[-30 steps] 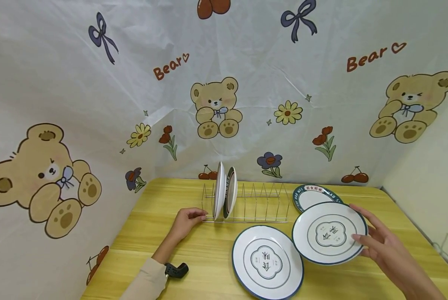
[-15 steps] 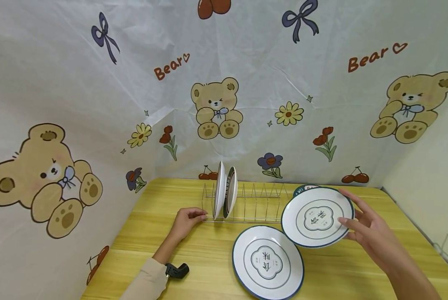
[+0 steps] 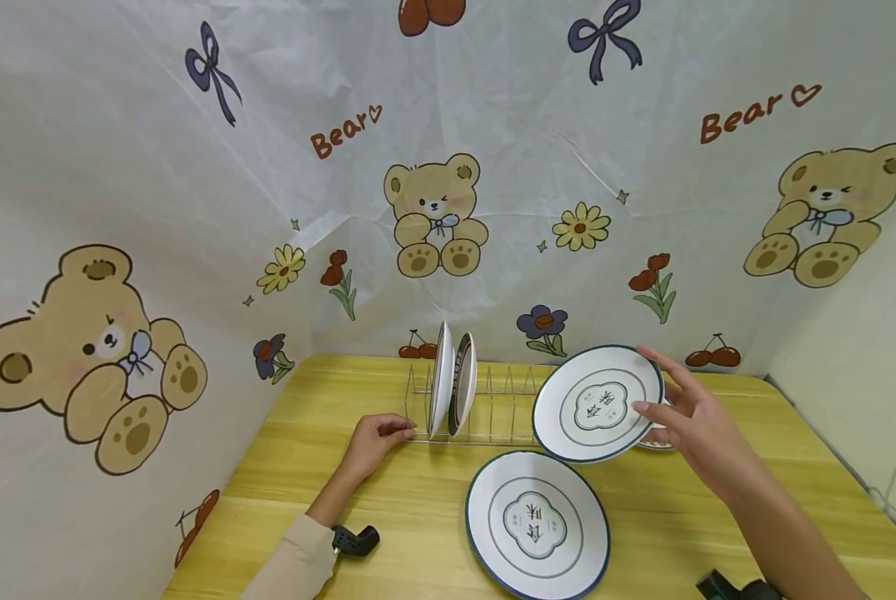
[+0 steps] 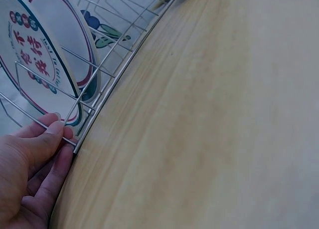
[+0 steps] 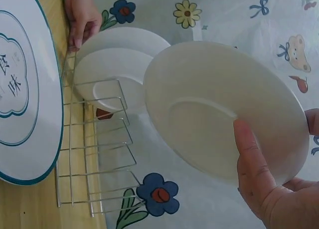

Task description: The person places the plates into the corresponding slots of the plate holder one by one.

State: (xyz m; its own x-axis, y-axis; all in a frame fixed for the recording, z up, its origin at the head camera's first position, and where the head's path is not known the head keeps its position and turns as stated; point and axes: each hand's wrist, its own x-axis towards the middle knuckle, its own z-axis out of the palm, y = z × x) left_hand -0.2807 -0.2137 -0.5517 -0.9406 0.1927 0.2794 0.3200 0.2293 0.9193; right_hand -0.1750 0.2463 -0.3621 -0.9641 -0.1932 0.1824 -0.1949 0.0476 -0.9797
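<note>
My left hand pinches the front left corner of a wire dish rack. In the left wrist view its thumb and fingers close on the wire. Two plates stand on edge in the rack's left slots: a white one and a dark-rimmed one. My right hand grips the right edge of a white blue-rimmed plate, thumb on one face and fingers on the other. That plate is tilted, raised above the table, and hides the rack's right end. The right wrist view shows its plain underside.
Another white plate with a blue rim lies flat on the wooden table in front of the rack. Behind the right hand a further plate is mostly hidden. A bear-printed cloth hangs behind the table.
The right hand has carried the held plate left and upward, from the table's right side to before the rack's right end. The left hand stays at the rack's corner.
</note>
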